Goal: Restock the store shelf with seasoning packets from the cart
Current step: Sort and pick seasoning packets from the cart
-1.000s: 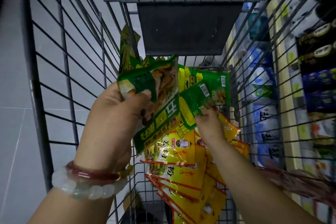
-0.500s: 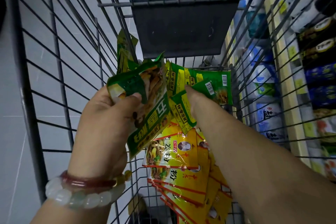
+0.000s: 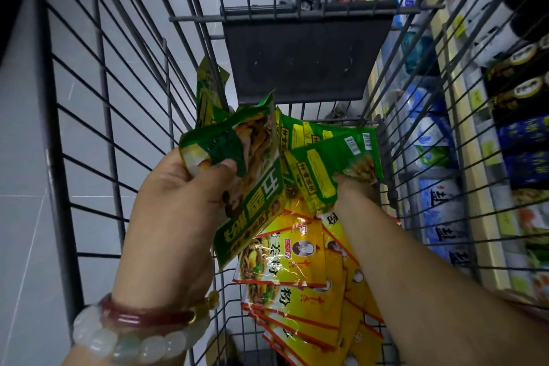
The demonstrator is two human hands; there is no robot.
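Left hand [image 3: 181, 202] pinches a green seasoning packet [image 3: 249, 175]; right hand [image 3: 353, 190], fingers apparently closed, grips another green packet [image 3: 332, 163] above yellow packets [image 3: 300, 276] in the wire cart [image 3: 118, 128].

Definitely a grocery shop aisle.
You're looking down into a wire shopping cart [image 3: 124, 116] with seasoning packets [image 3: 300, 282] piled in it, pale floor tiles [image 3: 23, 217] underneath, and store shelves [image 3: 475, 175] on the right packed with bagged goods and jars.

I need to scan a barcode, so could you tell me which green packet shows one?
The green packet in the right hand, at: its barcoded back faces up, while the left hand's packet shows its printed front.
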